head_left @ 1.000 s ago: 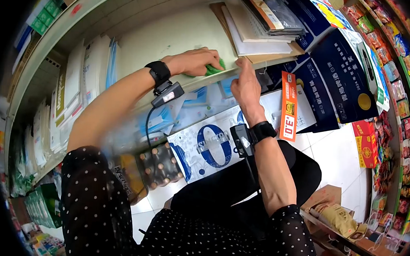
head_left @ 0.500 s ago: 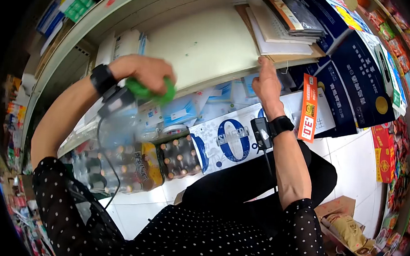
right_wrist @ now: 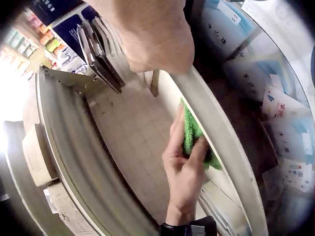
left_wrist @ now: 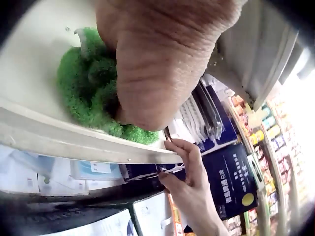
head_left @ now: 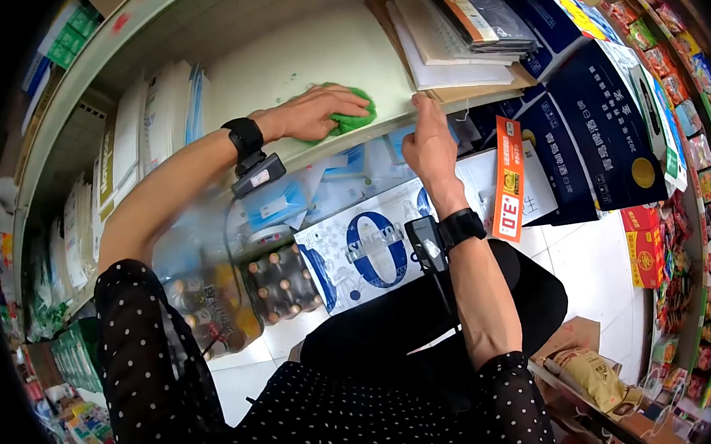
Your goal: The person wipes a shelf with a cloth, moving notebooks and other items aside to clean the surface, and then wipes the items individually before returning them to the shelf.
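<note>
My left hand (head_left: 314, 112) holds a fuzzy green cleaning cloth (head_left: 358, 117) against the pale shelf (head_left: 302, 49), close to its front edge. Bunched folds of the cloth show beside the fingers in the left wrist view, while the right wrist view has the thumb and fingers around it. Farther right, my right hand (head_left: 433, 149) grips the shelf's front lip, fingers on top and thumb below, as the left wrist view shows. Right above that hand lies a stack of envelopes and paper packs (head_left: 458, 52).
Blue-and-white packets (head_left: 278, 204) lie under the shelf. In front stand a white-and-blue carton (head_left: 370, 252) and shrink-wrapped bottles (head_left: 281, 283). Dark blue boxes (head_left: 593, 123) with an orange price tag (head_left: 508, 179) are at right. Upright paper packs (head_left: 165, 114) fill the left end.
My left hand swept the cloth left along the shelf front half a second ago and is now back toward the right. The right hand stays at the shelf edge.
</note>
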A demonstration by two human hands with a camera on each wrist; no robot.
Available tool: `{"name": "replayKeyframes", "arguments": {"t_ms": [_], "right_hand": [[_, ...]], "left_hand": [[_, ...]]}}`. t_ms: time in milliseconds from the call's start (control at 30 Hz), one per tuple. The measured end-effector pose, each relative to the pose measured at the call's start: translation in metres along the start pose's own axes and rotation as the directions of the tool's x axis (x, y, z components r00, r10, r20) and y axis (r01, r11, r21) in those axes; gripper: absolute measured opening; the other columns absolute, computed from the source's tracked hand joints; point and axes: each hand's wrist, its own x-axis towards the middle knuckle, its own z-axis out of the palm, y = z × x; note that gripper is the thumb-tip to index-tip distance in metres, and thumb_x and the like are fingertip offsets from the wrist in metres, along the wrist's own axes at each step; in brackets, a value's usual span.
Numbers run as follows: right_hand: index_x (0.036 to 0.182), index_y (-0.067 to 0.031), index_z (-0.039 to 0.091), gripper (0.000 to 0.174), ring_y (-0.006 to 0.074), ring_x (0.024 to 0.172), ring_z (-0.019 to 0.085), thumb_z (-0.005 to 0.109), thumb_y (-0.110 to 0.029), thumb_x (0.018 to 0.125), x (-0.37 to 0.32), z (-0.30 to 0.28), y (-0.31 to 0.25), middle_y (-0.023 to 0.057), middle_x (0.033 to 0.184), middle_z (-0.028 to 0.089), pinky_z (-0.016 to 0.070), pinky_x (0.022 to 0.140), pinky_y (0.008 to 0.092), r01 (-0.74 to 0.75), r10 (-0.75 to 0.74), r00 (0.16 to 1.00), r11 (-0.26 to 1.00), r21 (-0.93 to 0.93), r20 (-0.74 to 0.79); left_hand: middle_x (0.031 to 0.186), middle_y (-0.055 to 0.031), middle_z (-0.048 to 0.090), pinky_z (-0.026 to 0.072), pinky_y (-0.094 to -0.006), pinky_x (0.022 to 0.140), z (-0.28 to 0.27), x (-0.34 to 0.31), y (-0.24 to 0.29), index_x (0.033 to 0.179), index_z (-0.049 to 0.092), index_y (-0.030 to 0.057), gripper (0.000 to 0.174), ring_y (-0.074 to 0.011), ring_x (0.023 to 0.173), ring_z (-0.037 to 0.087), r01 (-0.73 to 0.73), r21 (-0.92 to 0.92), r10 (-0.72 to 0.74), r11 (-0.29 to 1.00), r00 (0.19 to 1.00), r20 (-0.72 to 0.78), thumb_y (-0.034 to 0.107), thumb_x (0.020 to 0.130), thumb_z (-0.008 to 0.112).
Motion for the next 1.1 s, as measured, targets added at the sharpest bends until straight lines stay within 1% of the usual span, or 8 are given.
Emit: {"name": "replayKeyframes", "arguments": {"t_ms": [67,167,400,533,667,767,933,1100], "right_hand": [[0.124,-0.0039,0.047,0.056,0.0421,0.113,0.052,0.058,0.009,0.071,0.001,0.001,-0.004,0.0212,0.122,0.053,0.0473,0.089,0.0481,0.016,-0.016,1.0,1.0,-0.009,-0.007],[0.125,-0.0058,0.046,0.056,0.038,0.116,0.053,0.052,0.008,0.071,0.002,0.004,-0.005,0.0188,0.121,0.056,0.0474,0.091,0.045,0.001,-0.002,1.0,0.999,-0.034,-0.016],[0.133,-0.0063,0.043,0.064,0.0376,0.123,0.049,0.05,0.01,0.071,-0.002,-0.001,-0.016,0.0201,0.129,0.053,0.0449,0.097,0.0442,-0.051,0.051,0.999,0.999,-0.016,0.01],[0.141,-0.0051,0.038,0.072,0.0363,0.131,0.044,0.048,0.011,0.071,-0.007,0.001,0.0,0.0208,0.139,0.047,0.0405,0.105,0.0413,0.016,-0.016,1.0,1.0,-0.009,0.026],[0.142,-0.0032,0.037,0.073,0.0346,0.133,0.042,0.045,0.012,0.071,-0.005,-0.004,0.003,0.0183,0.143,0.045,0.0375,0.109,0.0396,-0.056,0.052,0.996,0.997,0.049,0.071],[0.145,-0.0038,0.034,0.078,0.0346,0.136,0.04,0.043,0.013,0.07,-0.007,0.004,0.006,0.0191,0.146,0.042,0.0349,0.111,0.0389,-0.027,0.024,0.999,0.992,0.12,0.026],[0.147,-0.0025,0.031,0.082,0.0388,0.139,0.034,0.044,0.013,0.068,-0.009,0.014,0.015,0.0243,0.147,0.037,0.0339,0.111,0.0399,0.108,-0.1,0.994,0.98,0.17,-0.054],[0.147,-0.0026,0.03,0.083,0.0392,0.138,0.035,0.044,0.016,0.067,-0.007,0.012,0.01,0.0236,0.147,0.038,0.0349,0.11,0.0399,0.06,-0.054,0.998,0.98,0.189,-0.034]], "left_hand": [[0.139,-0.0062,0.053,0.0373,-0.0436,0.104,-0.004,0.002,0.008,0.127,0.062,0.0162,0.059,-0.0291,0.129,0.045,-0.056,0.07,0.056,0.996,0.998,-0.007,-0.005,0.072,0.052],[0.14,-0.009,0.051,0.035,-0.0446,0.107,-0.013,0.019,0.036,0.125,0.062,0.0104,0.058,-0.0286,0.132,0.043,0.035,0.092,-0.036,0.995,0.999,0.007,-0.009,0.072,0.048],[0.144,-0.0056,0.049,0.0352,-0.0482,0.105,-0.006,0.063,0.043,0.128,0.061,0.0118,0.066,-0.0253,0.135,0.04,0.089,0.073,-0.092,0.993,0.995,0.027,-0.012,0.069,0.041],[0.132,0.0002,0.058,0.0438,-0.0412,0.099,0.004,0.045,0.02,0.118,0.066,0.0152,0.051,-0.0257,0.121,0.051,-0.093,0.107,0.101,0.99,0.992,-0.075,-0.001,0.07,0.057],[0.133,-0.002,0.058,0.0448,-0.0412,0.098,-0.016,0.011,0.024,0.119,0.067,0.0149,0.052,-0.0266,0.119,0.052,0.031,0.1,-0.044,0.995,0.989,0.138,-0.004,0.072,0.054],[0.131,-0.0048,0.058,0.0424,-0.0448,0.099,-0.01,-0.011,0.023,0.119,0.064,0.0119,0.045,-0.0285,0.121,0.052,-0.025,0.127,0.024,0.992,1.0,0.015,-0.001,0.077,0.057],[0.135,-0.004,0.056,0.0393,-0.0443,0.099,0.004,0.015,0.014,0.123,0.064,0.0129,0.052,-0.028,0.123,0.049,-0.02,0.054,0.022,0.998,0.999,-0.03,-0.003,0.075,0.052],[0.136,-0.0034,0.057,0.0366,-0.0433,0.098,0.009,0.065,0.027,0.122,0.065,0.0113,0.058,-0.0257,0.125,0.047,-0.013,0.021,0.015,1.0,0.997,-0.082,-0.006,0.069,0.048]]}}
